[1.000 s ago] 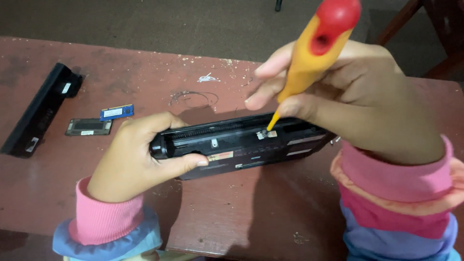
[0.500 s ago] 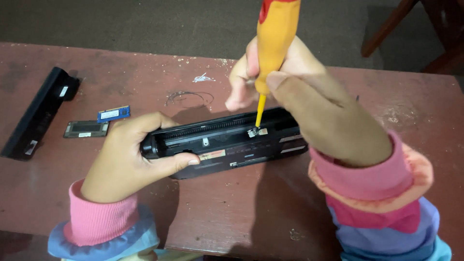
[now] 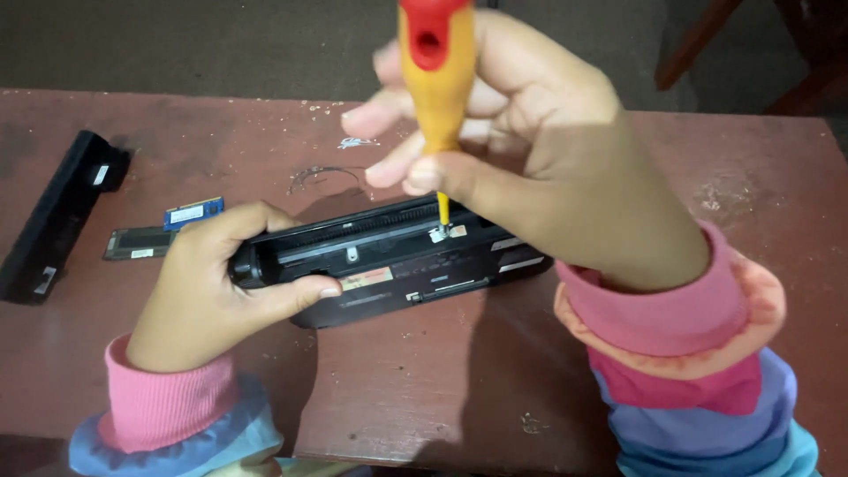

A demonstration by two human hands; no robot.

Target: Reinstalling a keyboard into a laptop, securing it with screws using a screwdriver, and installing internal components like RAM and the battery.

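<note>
A black laptop base (image 3: 397,265) stands on its edge on the reddish wooden table (image 3: 397,397). My left hand (image 3: 212,283) grips its left end, thumb across the front. My right hand (image 3: 530,168) holds a yellow screwdriver with a red cap (image 3: 437,79) upright. Its thin shaft points down onto a small metal spot on the base's upper edge.
A long black battery pack (image 3: 57,216) lies at the table's left edge. Beside it are a dark flat module (image 3: 137,243) and a small blue memory card (image 3: 193,212). A thin wire loop (image 3: 322,174) and crumbs lie behind the base. Chair legs (image 3: 707,40) stand at the back right.
My right hand has swung the screwdriver from a rightward tilt to upright and shifted left. The view has moved closer. My left hand keeps its grip on the base.
</note>
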